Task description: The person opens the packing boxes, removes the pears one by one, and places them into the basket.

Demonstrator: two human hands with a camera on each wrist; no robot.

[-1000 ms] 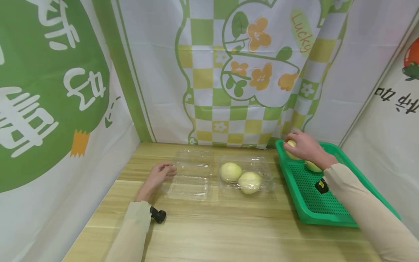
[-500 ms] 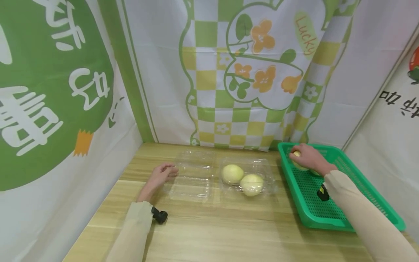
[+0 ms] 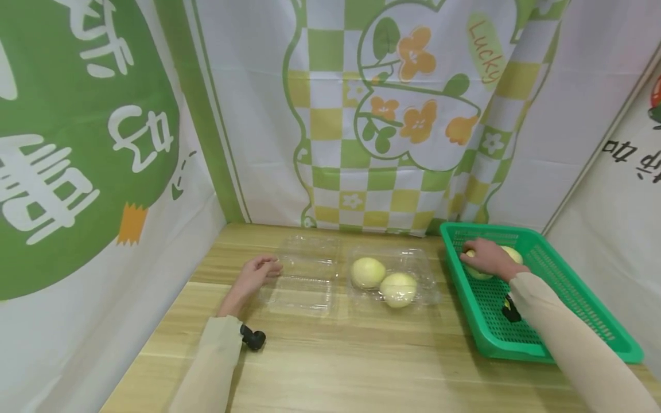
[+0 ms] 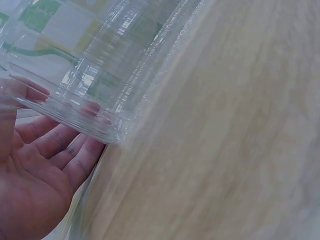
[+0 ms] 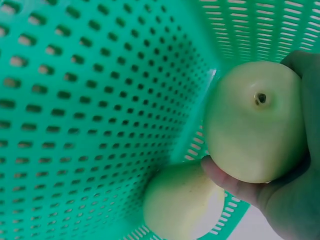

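Note:
In the head view my right hand (image 3: 488, 258) is down in the green basket (image 3: 485, 335), gripping a pale yellow melon (image 3: 477, 272). The right wrist view has my thumb and fingers around that smooth melon (image 5: 255, 130), stem scar showing. A second melon (image 5: 182, 205) lies against it in the basket. On the left, my left hand (image 3: 255, 272) touches the side of an opened clear plastic clamshell box (image 3: 310, 264). Its fingers (image 4: 60, 142) lie loosely extended along the box rim (image 4: 95, 132) in the left wrist view.
Between the basket and the clamshell stands another clear plastic box (image 3: 420, 261) with two melons (image 3: 368, 272) in it. All sit on a wooden table (image 3: 341, 367). A printed cloth wall (image 3: 382, 189) rises behind, with further cloth on both sides.
My right hand has moved nearer and lower in the basket with the melon in its grip, uncovering the second melon beside it. The left hand stays at the clamshell. The view shifted slightly.

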